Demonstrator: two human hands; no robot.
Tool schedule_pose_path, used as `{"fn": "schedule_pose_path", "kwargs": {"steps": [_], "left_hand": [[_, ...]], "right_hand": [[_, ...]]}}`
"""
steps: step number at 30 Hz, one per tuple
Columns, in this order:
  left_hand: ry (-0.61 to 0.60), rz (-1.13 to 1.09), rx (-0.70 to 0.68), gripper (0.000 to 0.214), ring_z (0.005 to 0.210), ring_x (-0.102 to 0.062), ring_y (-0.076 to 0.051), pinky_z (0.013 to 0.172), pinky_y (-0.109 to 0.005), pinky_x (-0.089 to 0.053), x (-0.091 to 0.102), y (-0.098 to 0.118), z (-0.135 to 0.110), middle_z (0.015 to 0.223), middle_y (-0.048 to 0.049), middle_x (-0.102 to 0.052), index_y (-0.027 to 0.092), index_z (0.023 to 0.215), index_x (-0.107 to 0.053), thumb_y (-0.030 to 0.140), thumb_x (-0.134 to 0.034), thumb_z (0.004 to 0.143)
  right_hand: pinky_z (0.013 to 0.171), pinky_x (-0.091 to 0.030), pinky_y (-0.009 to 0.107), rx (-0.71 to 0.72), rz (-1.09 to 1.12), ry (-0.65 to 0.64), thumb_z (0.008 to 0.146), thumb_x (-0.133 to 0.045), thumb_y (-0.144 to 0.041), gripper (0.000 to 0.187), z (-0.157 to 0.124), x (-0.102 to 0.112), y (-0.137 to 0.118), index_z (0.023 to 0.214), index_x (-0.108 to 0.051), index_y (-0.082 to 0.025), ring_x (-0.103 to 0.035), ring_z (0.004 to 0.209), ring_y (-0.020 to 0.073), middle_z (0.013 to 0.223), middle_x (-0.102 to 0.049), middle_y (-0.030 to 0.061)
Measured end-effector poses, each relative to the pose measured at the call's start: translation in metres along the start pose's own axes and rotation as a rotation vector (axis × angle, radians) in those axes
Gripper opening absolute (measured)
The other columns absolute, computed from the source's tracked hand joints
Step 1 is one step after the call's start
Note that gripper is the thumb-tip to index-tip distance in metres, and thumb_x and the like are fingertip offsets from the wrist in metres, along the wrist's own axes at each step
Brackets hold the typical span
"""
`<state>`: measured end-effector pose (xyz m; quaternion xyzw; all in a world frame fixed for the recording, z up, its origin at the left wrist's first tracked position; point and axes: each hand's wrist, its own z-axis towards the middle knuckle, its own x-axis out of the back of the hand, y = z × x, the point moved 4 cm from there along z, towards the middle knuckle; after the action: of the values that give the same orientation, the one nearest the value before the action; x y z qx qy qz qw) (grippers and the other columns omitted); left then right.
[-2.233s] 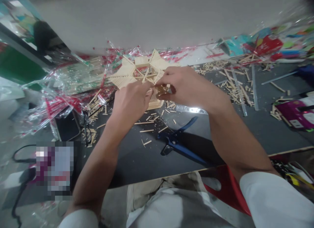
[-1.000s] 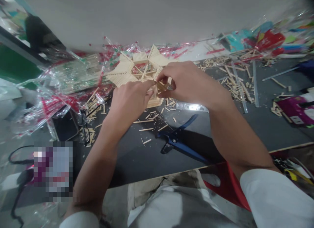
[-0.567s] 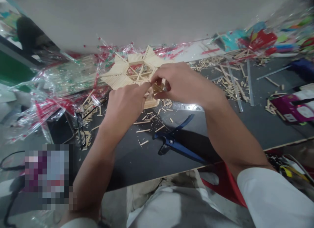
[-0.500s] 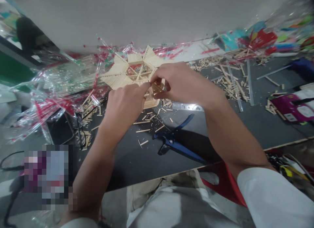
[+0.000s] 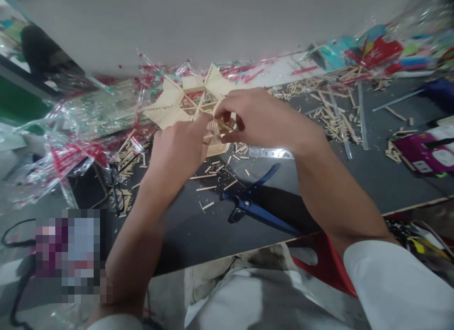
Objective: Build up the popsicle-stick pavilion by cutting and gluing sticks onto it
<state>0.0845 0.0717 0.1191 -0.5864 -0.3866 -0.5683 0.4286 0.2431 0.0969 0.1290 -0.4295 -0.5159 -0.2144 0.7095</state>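
A pale wooden stick model [image 5: 170, 96] with pointed, slatted roof pieces around an open frame stands at the back of the dark table. My left hand [image 5: 179, 143] rests against its near side, index finger stretched onto the slats and the other fingers curled. My right hand [image 5: 260, 119] is at the near right side, thumb and fingers bent around a part of the model by a small wooden stick [image 5: 227, 125]. What each set of fingertips grips is partly hidden. A metal ruler [image 5: 271, 153] lies below my right wrist, and blue-handled cutters [image 5: 248, 202] lie nearer me.
Cut wooden sticks [image 5: 335, 117] are scattered at right, with clear strips among them. Crumpled plastic wrap [image 5: 88, 108] piles up at left beside a dark phone-like slab [image 5: 88, 186] and glasses [image 5: 117, 193]. A purple box [image 5: 422, 152] sits at right. The table's front edge [image 5: 213, 260] is close to my lap.
My left index finger has shifted slightly back from the right fingertips, over the near slats. My right hand stays at the same part of the model. The view has shifted a little.
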Motion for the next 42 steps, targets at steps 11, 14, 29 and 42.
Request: {"fn": "schedule_pose_path", "kwargs": {"steps": [11, 14, 29, 42], "left_hand": [[-0.021, -0.052, 0.043, 0.049, 0.102, -0.076, -0.029, 0.090, -0.040, -0.057, 0.0008, -0.0011, 0.0007, 0.108, -0.0126, -0.080, 0.024, 0.153, -0.059, 0.029, -0.050, 0.106], [-0.028, -0.027, 0.042, 0.046, 0.099, -0.075, -0.028, 0.086, -0.038, -0.056, 0.0016, -0.0006, -0.0001, 0.107, -0.0131, -0.080, 0.023, 0.151, -0.061, 0.030, -0.048, 0.107], [-0.005, -0.041, 0.034, 0.046, 0.099, -0.076, -0.029, 0.087, -0.038, -0.056, -0.0002, -0.0015, -0.0011, 0.107, -0.0129, -0.080, 0.024, 0.150, -0.061, 0.030, -0.049, 0.106], [0.010, -0.049, 0.019, 0.048, 0.098, -0.076, -0.028, 0.085, -0.037, -0.056, 0.0008, -0.0033, -0.0018, 0.105, -0.0126, -0.080, 0.024, 0.151, -0.061, 0.030, -0.049, 0.105]], "right_hand": [[0.088, -0.048, 0.039, -0.006, -0.002, 0.001, 0.090, -0.079, -0.026, 0.015, 0.0013, -0.0031, 0.0014, 0.105, -0.077, -0.024, -0.068, 0.104, 0.0295, 0.117, -0.071, 0.0098], [0.086, -0.047, 0.040, -0.007, 0.017, -0.007, 0.090, -0.079, -0.028, 0.013, 0.0008, -0.0033, 0.0016, 0.102, -0.078, -0.026, -0.067, 0.102, 0.0297, 0.112, -0.072, 0.0087], [0.085, -0.045, 0.039, -0.001, -0.019, -0.007, 0.091, -0.076, -0.023, 0.012, 0.0001, -0.0054, 0.0009, 0.102, -0.078, -0.019, -0.065, 0.098, 0.0265, 0.114, -0.068, 0.0108], [0.082, -0.048, 0.039, 0.021, 0.024, 0.010, 0.083, -0.086, -0.022, 0.030, -0.0002, -0.0034, 0.0060, 0.112, -0.076, -0.020, -0.068, 0.093, 0.0259, 0.110, -0.072, 0.0087]]}}
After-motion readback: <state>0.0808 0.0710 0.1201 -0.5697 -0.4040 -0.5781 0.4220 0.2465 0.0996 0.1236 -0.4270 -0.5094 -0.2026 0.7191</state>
